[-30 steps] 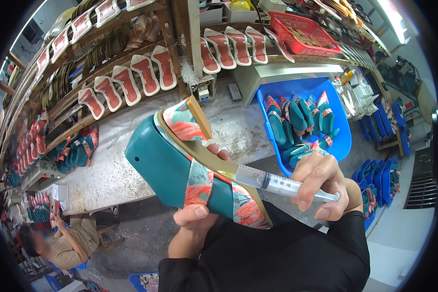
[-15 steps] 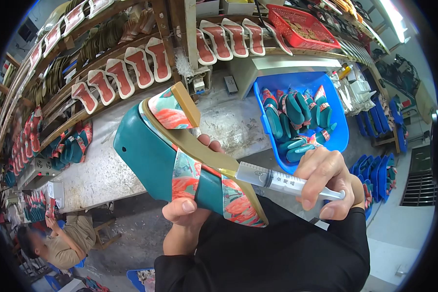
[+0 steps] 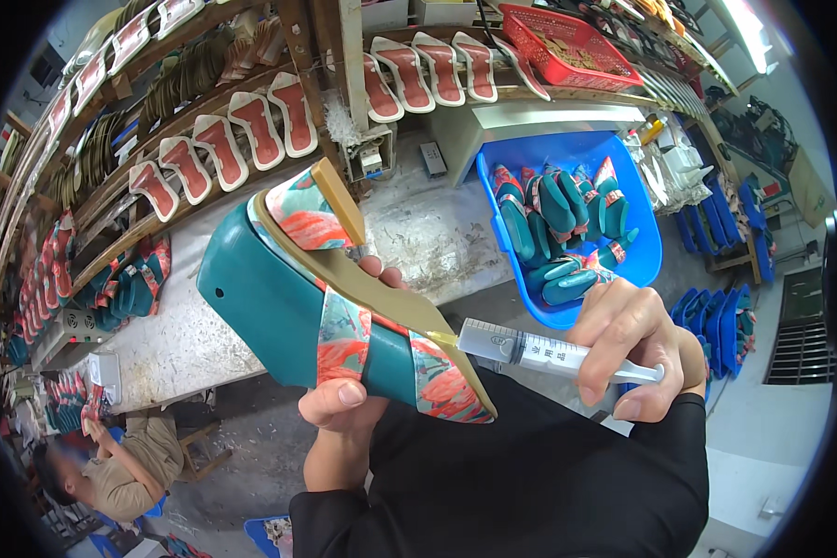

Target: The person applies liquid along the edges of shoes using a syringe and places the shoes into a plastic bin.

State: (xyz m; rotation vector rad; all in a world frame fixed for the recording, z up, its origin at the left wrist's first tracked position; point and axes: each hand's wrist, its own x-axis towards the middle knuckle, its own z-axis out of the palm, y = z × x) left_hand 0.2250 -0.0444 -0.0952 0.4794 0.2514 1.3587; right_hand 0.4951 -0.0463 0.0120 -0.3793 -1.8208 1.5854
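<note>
My left hand (image 3: 344,405) grips a sandal (image 3: 344,337) from below, thumb on the near side and fingertips showing behind the sole. The sandal has floral straps in coral and mint, a tan sole and a block heel (image 3: 338,200) turned upward. A teal shoe last (image 3: 256,284) fills it. In my right hand (image 3: 632,344) is a clear plastic syringe (image 3: 521,344), its barrel between the fingers and the plunger end near my thumb. The syringe's yellowish tip touches or nearly touches the sole's edge beside the front strap.
A blue bin (image 3: 572,153) holds several similar sandals on lasts. Red-and-white sole pieces (image 3: 256,130) line the wooden racks, near a red basket (image 3: 567,51). The worktable (image 3: 428,232) stretches behind the sandal. At lower left, another person (image 3: 135,470) sits handling a sandal.
The sandal and my left hand have shifted slightly left and up. The syringe tip now sits slightly farther from the sole's middle, by its edge. Both hands keep their holds.
</note>
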